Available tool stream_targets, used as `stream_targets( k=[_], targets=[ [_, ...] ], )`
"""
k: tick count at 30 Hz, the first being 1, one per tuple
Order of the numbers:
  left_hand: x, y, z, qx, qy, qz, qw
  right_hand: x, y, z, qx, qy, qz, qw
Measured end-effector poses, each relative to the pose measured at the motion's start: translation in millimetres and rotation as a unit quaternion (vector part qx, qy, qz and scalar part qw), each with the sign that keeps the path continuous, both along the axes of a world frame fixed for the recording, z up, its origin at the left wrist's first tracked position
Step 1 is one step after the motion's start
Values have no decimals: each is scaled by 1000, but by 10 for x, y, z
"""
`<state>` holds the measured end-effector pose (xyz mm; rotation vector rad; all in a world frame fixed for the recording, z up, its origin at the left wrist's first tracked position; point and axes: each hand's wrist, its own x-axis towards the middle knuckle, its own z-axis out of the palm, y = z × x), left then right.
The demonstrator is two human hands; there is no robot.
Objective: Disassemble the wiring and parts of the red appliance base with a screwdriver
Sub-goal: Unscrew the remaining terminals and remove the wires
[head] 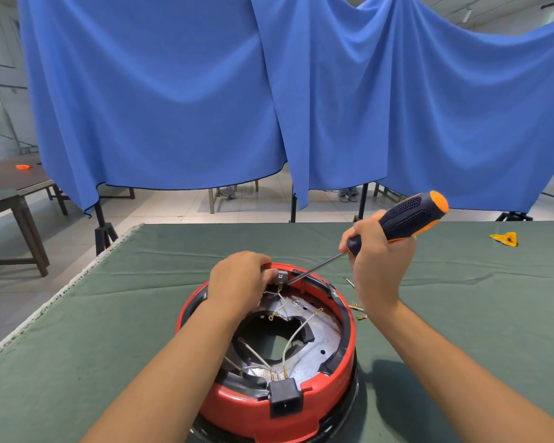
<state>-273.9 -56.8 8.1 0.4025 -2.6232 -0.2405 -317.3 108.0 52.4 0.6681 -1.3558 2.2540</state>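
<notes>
On the green counter (141,298), the red base (333,388) was steadied by the left hand (239,279) gripping its rim while the screwdriver (397,225), clasped in the right hand (378,260), was angled at a small part (281,277).

Green cloth (141,314) covers counter, frayed white edge on left side. Yellow flat thing (505,239) lies on cloth at 2 o'clock, far from middle. Small brass bits (358,311) lie on cloth at 3 o'clock, near middle. Big blue sheets (173,91) hang behind counter, at 12 o'clock. Dark stands (104,233) hold sheets up. Brown side table (10,183) at 9 o'clock, small orange thing (23,167) on top. White tile floor (160,209) below. Shoes (347,196) peek under sheets.
</notes>
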Motion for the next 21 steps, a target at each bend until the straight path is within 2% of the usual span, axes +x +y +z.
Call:
stream_targets(
  k=[10, 21],
  targets=[
    [-47, 40, 59, -101, -55, -5, 993, 38, 17, 25, -14, 1, 7, 1000],
    [-99, 21, 28, -120, -55, 7, 991, 20, 8, 24, -9, 7, 4, 1000]
  ],
)
